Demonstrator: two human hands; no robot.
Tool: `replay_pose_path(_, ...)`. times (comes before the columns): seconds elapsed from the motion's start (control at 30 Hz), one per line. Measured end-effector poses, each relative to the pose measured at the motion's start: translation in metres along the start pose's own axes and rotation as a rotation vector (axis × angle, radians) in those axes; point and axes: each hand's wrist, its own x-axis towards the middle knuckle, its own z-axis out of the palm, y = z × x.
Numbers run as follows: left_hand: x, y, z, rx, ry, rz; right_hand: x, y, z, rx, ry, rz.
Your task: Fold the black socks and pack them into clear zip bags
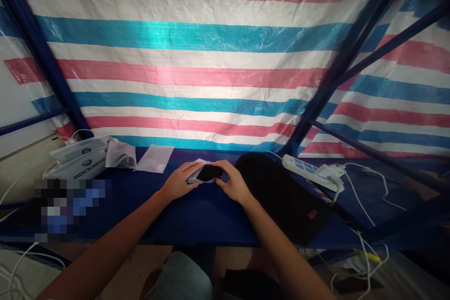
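Over the middle of the blue table, my left hand grips the left side of a small translucent pouch. My right hand pinches a black item at its right end, thumb below and fingers above. The black item lies partly within the pouch, between both hands. What exactly it is cannot be made out. To the right of my right hand lies a large black cloth-like piece with small red lettering near its lower end.
Behind on the left are a flat frosted bag, a filled frosted bag and grey printed packages. A white power strip with cables lies at the right. Blue frame posts and a striped tarp border the table.
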Motion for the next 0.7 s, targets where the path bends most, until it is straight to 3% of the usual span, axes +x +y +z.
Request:
replay_pose_path(0.2, -0.001, 0.001, -0.001, -0.035, 0.053, 0.117, 0.004, 0.004, 0.009, -0.095, 0.003, -0.033)
replay_pose_path(0.3, -0.002, 0.002, 0.000, -0.049, 0.095, 0.134, 0.006, 0.004, 0.011, -0.238, -0.019, -0.094)
replay_pose_path(0.47, 0.000, 0.012, 0.002, -0.092, 0.109, 0.165, 0.007, 0.002, 0.012, -0.534, 0.064, -0.123)
replay_pose_path(0.57, 0.003, 0.016, 0.003, -0.122, 0.084, 0.198, 0.007, 0.005, 0.015, -0.536, 0.039, -0.105)
replay_pose_path(0.7, 0.006, 0.010, 0.001, -0.063, 0.148, 0.138, 0.005, 0.011, 0.018, -0.429, -0.008, -0.022)
